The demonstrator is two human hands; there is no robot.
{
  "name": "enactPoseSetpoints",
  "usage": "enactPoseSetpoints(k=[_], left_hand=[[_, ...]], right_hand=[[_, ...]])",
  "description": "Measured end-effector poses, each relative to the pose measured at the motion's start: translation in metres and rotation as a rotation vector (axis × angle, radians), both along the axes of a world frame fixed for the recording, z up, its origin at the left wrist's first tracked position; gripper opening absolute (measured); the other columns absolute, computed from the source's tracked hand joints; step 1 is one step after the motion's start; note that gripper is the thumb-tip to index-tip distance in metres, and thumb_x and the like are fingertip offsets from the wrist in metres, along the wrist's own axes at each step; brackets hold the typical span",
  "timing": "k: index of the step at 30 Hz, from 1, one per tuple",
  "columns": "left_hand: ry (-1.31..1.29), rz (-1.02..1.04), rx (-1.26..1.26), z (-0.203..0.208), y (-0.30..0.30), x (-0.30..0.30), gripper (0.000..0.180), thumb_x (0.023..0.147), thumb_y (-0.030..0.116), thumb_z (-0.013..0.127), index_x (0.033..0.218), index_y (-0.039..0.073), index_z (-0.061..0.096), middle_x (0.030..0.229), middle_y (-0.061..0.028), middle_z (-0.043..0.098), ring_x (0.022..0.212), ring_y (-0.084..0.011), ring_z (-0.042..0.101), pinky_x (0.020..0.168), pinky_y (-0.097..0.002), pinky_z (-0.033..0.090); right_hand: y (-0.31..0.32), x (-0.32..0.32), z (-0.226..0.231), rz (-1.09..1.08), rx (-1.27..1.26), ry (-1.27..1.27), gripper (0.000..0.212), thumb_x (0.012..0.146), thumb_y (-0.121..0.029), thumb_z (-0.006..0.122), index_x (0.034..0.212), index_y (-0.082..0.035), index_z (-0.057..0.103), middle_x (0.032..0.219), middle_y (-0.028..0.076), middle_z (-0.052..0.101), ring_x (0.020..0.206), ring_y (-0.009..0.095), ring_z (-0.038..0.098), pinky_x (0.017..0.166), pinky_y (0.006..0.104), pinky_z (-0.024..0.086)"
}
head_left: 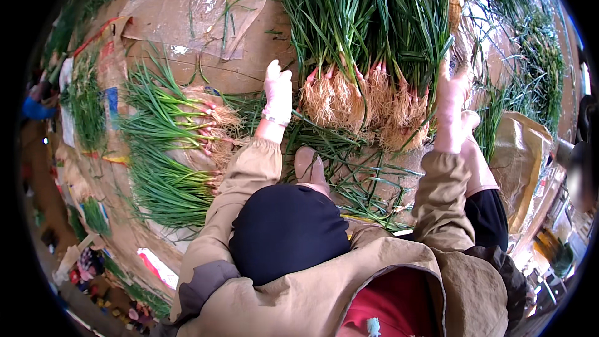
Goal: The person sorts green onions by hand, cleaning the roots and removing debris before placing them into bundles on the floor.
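Observation:
My left hand (278, 95), in a pale pinkish glove with a band at the wrist, hovers left of a row of green onion bunches (359, 81). Its fingers are partly stretched, and nothing shows in them. These bunches lie with leaves away from me and pale roots towards me. At their right end is my right hand (450, 103), also gloved, fingers apart near the outermost leaves. Just beyond it lies a yellowish-brown piece like a wooden handle (455, 14); whether the fingertips touch it is unclear.
More green onions (171, 156) lie at the left, roots pointing right. Loose green leaves (365, 178) are strewn between my feet. A tan sack (521, 156) rests at the right, with leaf piles (540, 75) beyond it. Flattened brown sheeting (199, 9) covers the ground at the far left.

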State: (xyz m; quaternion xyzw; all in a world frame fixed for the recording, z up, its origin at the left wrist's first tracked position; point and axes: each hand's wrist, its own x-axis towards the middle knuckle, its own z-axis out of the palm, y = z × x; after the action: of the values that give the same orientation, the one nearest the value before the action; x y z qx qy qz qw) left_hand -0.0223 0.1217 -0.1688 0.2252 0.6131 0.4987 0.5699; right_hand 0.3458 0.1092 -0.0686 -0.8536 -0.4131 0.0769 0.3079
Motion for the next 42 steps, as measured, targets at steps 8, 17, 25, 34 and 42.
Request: enactPoseSetpoints(k=[8, 17, 25, 34, 42], left_hand=[[0.206, -0.24, 0.255, 0.063, -0.021, 0.029, 0.03, 0.084, -0.006, 0.052, 0.111, 0.002, 0.059, 0.102, -0.0029, 0.063, 0.09, -0.0094, 0.058, 0.076, -0.0212, 0.046], [-0.219, -0.588, 0.071, 0.103, -0.038, 0.04, 0.02, 0.091, 0.013, 0.055, 0.107, 0.002, 0.062, 0.099, -0.006, 0.066, 0.083, -0.0137, 0.064, 0.072, -0.0248, 0.051], [-0.784, -0.745, -0.239, 0.094, -0.065, 0.041, 0.022, 0.094, 0.024, 0.052, 0.108, 0.008, 0.055, 0.097, -0.0055, 0.063, 0.088, -0.0208, 0.062, 0.074, -0.0368, 0.05], [-1.189, -0.579, -0.385, 0.131, -0.068, 0.036, 0.026, 0.097, 0.028, 0.04, 0.082, 0.009, 0.048, 0.056, 0.005, 0.031, 0.043, -0.0069, 0.031, 0.041, -0.0206, 0.028], [-1.498, -0.548, -0.335, 0.12, -0.067, 0.032, 0.034, 0.097, 0.031, 0.035, 0.073, 0.009, 0.045, 0.046, -0.0007, 0.032, 0.036, -0.0119, 0.032, 0.036, -0.0255, 0.03]], right_hand=[[0.026, -0.148, -0.012, 0.532, -0.443, -0.049, 0.039, 0.084, -0.034, 0.059, 0.109, -0.004, 0.061, 0.1, 0.013, 0.064, 0.09, 0.024, 0.062, 0.082, 0.0378, 0.049], [0.019, -0.108, 0.005, 0.507, -0.4, -0.074, 0.038, 0.09, -0.039, 0.052, 0.101, -0.006, 0.066, 0.088, 0.015, 0.066, 0.08, 0.03, 0.064, 0.075, 0.0385, 0.05], [-0.044, -0.175, -0.005, 0.656, -0.315, 0.999, 0.03, 0.095, -0.03, 0.05, 0.104, -0.004, 0.064, 0.09, 0.006, 0.065, 0.083, 0.011, 0.059, 0.073, 0.027, 0.048], [-0.025, -0.171, -0.031, 0.277, -0.128, 1.202, 0.042, 0.097, -0.034, 0.036, 0.103, -0.005, 0.065, 0.092, 0.006, 0.066, 0.069, 0.011, 0.055, 0.062, 0.0251, 0.044], [-0.024, -0.203, -0.027, 0.387, 0.052, 1.637, 0.03, 0.096, -0.029, 0.044, 0.098, -0.004, 0.059, 0.08, 0.003, 0.061, 0.07, 0.014, 0.055, 0.065, 0.0272, 0.047]])
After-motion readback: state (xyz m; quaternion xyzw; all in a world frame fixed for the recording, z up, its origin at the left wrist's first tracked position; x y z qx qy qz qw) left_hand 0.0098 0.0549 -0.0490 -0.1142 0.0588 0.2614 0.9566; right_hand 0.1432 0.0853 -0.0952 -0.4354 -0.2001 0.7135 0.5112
